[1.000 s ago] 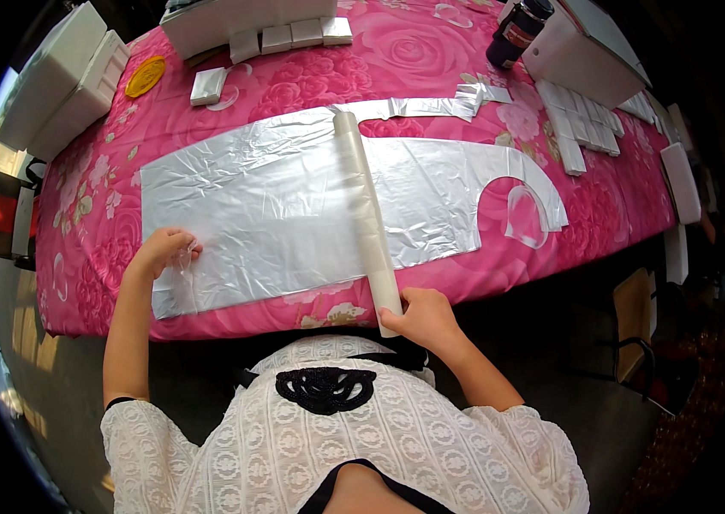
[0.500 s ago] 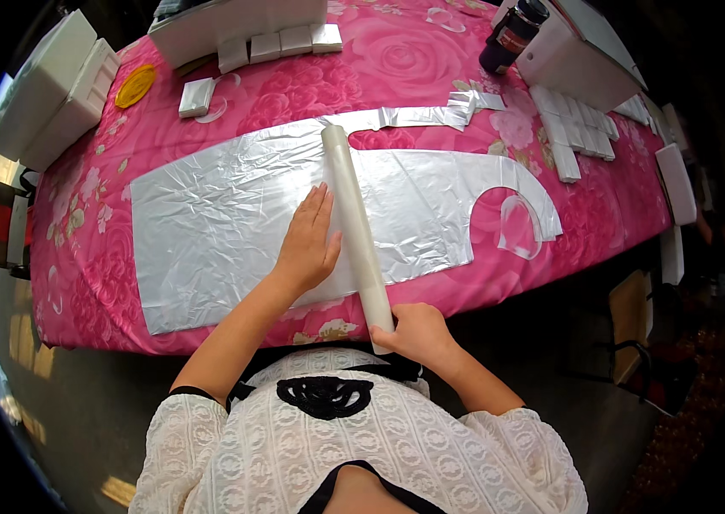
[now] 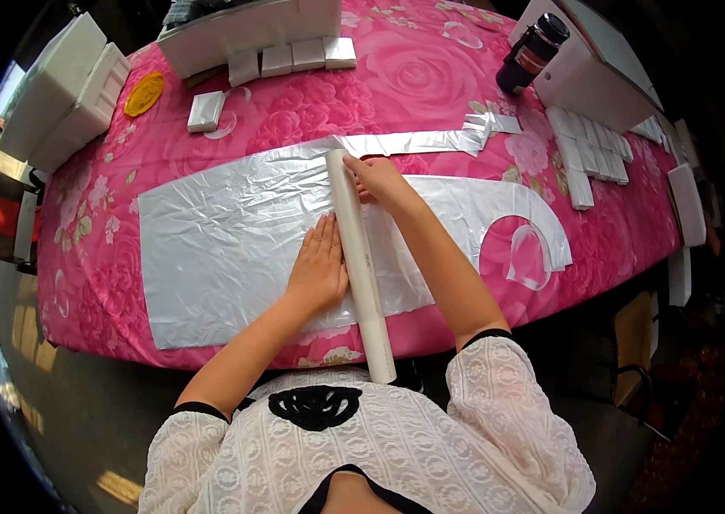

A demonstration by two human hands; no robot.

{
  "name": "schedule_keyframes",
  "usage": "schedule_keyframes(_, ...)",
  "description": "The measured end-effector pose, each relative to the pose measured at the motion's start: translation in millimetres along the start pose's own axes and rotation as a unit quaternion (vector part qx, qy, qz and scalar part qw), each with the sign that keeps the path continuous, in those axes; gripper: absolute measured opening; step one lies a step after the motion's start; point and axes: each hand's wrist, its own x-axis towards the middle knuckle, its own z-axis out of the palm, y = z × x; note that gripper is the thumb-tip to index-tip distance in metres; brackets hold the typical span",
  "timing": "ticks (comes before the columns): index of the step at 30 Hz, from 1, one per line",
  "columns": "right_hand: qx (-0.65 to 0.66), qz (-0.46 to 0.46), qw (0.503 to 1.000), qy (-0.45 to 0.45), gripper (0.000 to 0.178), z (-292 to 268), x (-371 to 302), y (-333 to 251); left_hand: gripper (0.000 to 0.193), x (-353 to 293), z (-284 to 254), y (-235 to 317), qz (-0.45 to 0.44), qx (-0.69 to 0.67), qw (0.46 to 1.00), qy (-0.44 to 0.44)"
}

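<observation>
And there's the pale roll (image 3: 361, 283), lying across the silver sheet (image 3: 217, 257), its near end poking past the counter's edge. Your right grip (image 3: 376, 182) has just jumped from that near end to the far one, fingers curled against it; whether they close around it, I can't tell. Your left grip (image 3: 319, 270) stays flat, fingers together and holding nothing, beside the roll. So the near end now goes unheld, with contact further up! Beyond run a silver strip (image 3: 414, 142), the pink flowered counter (image 3: 414, 77), and a dark flask (image 3: 534, 56).
</observation>
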Motion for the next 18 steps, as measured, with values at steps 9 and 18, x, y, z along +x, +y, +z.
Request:
schedule_keyframes(9, 0.631, -0.086, 0.77, 0.033, 0.025, -87, 59, 6, 0.066, -2, -4, 3, -0.011, -0.002, 1.0, -0.002)
schedule_keyframes(18, 0.481, -0.374, 0.793, -0.013, 0.028, -133, -21, -83, 0.065, 1, 0, 4, -0.004, -0.006, 1.0, 0.01)
